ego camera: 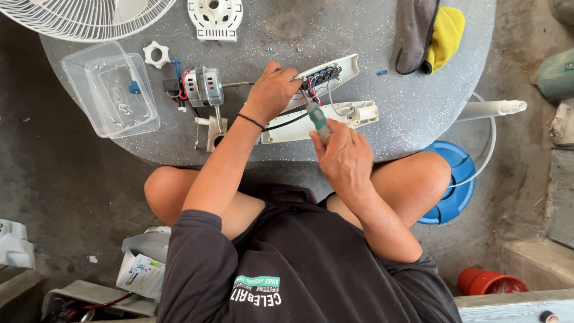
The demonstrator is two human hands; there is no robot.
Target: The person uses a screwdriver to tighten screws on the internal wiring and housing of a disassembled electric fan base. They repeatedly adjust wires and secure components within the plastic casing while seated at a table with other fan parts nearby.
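left hand (272,90): upper centre of frame, fingers curled, palm down, thin dark band on wrist | right hand (342,157): centre, just below and right of left, fingers closed in a grip | forearms: both bare, converging upward from lower frame

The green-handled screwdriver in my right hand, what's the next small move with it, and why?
Probably seat the tip squarely before turning. The right hand holds the green-handled screwdriver pointing up into the wiring beside the switch panel, which the left hand steadies on the table. The tip itself is hidden among red and black wires, so a slip could nick them.
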